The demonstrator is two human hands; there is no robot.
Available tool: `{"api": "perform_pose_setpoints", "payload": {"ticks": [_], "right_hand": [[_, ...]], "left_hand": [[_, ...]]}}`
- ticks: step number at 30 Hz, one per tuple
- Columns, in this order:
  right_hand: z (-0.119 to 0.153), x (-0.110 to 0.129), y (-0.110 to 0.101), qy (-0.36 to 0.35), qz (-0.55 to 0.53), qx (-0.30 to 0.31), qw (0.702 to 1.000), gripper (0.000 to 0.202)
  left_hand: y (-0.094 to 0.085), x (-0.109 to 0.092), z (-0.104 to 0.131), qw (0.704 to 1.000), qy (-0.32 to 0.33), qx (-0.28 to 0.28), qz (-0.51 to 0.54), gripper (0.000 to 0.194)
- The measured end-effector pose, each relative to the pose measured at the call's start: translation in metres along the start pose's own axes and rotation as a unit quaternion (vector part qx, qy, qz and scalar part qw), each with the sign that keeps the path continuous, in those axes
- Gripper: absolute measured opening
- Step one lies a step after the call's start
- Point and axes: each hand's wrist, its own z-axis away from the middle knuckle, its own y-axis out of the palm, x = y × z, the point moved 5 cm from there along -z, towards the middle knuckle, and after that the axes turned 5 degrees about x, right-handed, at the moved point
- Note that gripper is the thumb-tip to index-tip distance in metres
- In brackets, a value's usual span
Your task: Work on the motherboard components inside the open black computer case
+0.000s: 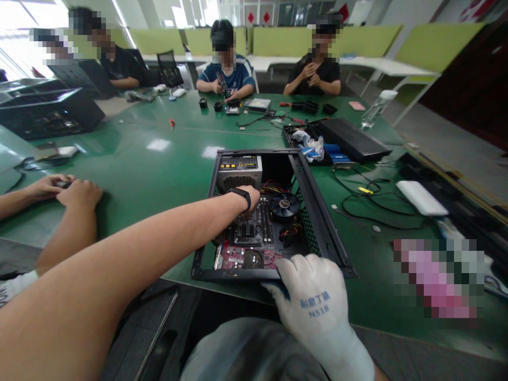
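Fingers [297, 264] of the gloved right hand [313, 296] clasp the near rim of the open computer case [319, 211] on the green table [178, 174]. Farther in, left of the fan [284, 205], the left hand [251, 197] reaches down, grip hidden, impossible to tell; beyond sits the power supply [240, 172].

Daylight, blown out to white, enters through the windows [18, 21] at the far left. Two pale glare spots [158, 144] shine on the green table [174, 177], left of the computer case [323, 211], whose far right interior sinks into black shadow. Edges look stretched and soft; coarse mosaic blocks mask people's faces [224, 45] and a pink item [432, 278] near right.
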Motion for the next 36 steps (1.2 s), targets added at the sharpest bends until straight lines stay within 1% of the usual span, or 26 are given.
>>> {"api": "perform_pose_setpoints", "payload": {"ticks": [5,8,14,20,24,29,33,36], "right_hand": [[-0.001,0.0,0.001,0.001,0.005,0.002,1.0,0.025],[-0.002,0.0,0.0,-0.001,0.007,-0.003,1.0,0.026],[-0.001,0.001,0.0,-0.001,0.012,-0.006,1.0,0.028],[-0.001,0.001,0.0,-0.001,0.009,0.0,1.0,0.028],[-0.002,0.001,-0.001,0.0,0.007,0.005,1.0,0.028],[0.0,0.002,-0.002,0.004,0.004,0.006,1.0,0.025],[-0.003,0.0,-0.003,0.012,0.002,0.014,1.0,0.023],[-0.014,-0.005,-0.004,0.012,0.019,0.019,1.0,0.024]], "left_hand": [[-0.002,0.0,0.002,1.0,0.0,-0.003,0.009,0.065],[-0.002,0.0,0.003,1.0,-0.001,-0.008,0.007,0.066],[-0.005,-0.003,0.006,1.0,0.004,0.002,0.003,0.065],[-0.002,-0.007,0.004,0.999,0.03,0.003,-0.014,0.054],[-0.001,-0.005,0.003,0.999,0.026,-0.005,-0.02,0.053],[-0.006,0.0,0.01,0.998,0.047,-0.04,-0.007,0.05],[-0.019,0.007,0.024,0.99,0.045,-0.123,0.051,0.049],[-0.035,0.016,0.038,0.978,0.032,-0.183,0.098,0.044]]}}
